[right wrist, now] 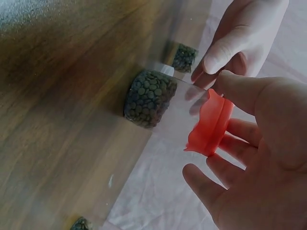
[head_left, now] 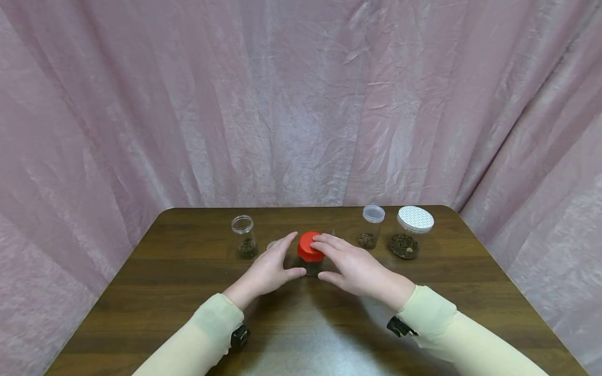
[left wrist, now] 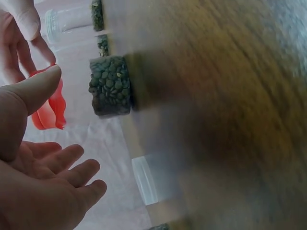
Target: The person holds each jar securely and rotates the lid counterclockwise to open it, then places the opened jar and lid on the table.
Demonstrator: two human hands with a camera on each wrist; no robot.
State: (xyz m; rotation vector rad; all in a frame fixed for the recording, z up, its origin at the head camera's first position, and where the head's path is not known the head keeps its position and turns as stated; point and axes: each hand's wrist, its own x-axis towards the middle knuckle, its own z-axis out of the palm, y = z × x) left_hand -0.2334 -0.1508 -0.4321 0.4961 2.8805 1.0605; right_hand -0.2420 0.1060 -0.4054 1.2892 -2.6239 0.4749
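Note:
A clear jar [right wrist: 148, 98] stands upright, its lower part filled with dark green, lentil-like pieces. On top of it sits a red lid [head_left: 310, 246] with a wavy skirt. My right hand [head_left: 355, 266] is at the lid's right side, fingertips over its top and thumb low by the jar's near side. In the right wrist view its fingers reach behind the lid, loosely spread. Left of the jar, my left hand [head_left: 268, 270] holds nothing, its thumb pointing at the jar and its fingers extended, apart from the lid in the head view.
Back left stands an uncovered clear jar [head_left: 245, 240] of dark pieces. A small jar with a translucent lid [head_left: 373, 213] and a wider jar with a white patterned lid [head_left: 416, 219] stand at the right. Behind my left hand, a translucent lid [left wrist: 144, 180] lies on the wooden table [head_left: 188, 292].

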